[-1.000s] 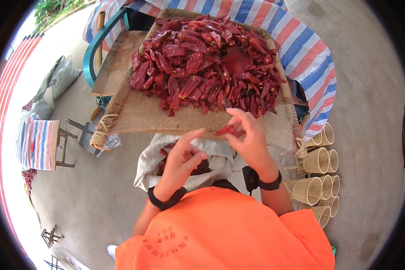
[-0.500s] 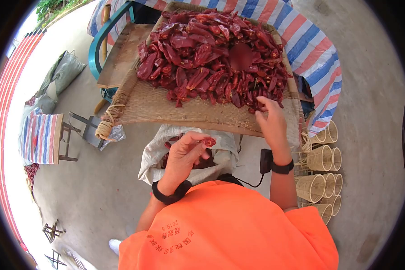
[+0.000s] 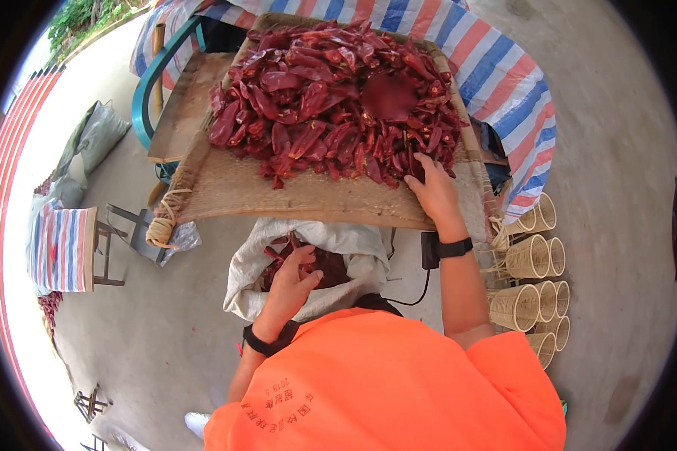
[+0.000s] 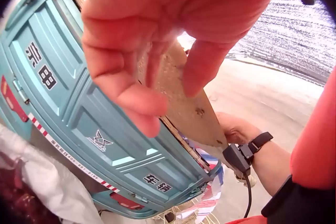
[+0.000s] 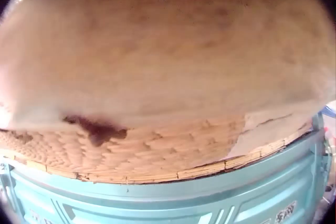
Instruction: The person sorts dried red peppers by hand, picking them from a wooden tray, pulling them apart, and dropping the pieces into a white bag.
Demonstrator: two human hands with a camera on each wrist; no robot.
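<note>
A big heap of dried red chilies lies on a woven tray. My right hand reaches onto the heap's near right edge, and its straight fingers touch the chilies there. Below the tray's front edge stands an open white sack with chilies in it. My left hand hovers over the sack's mouth with relaxed fingers. In the left wrist view the left hand holds nothing. The right wrist view shows only the tray's woven underside, partly blurred.
A teal cart carries the tray, over a striped tarp. Several small woven baskets stand on the ground to my right. A stool with striped cloth and grey sacks are at the left on the concrete.
The left hand took a chili from the right, lowered it to the sack and let it go. The right hand went forward to the heap's edge.
</note>
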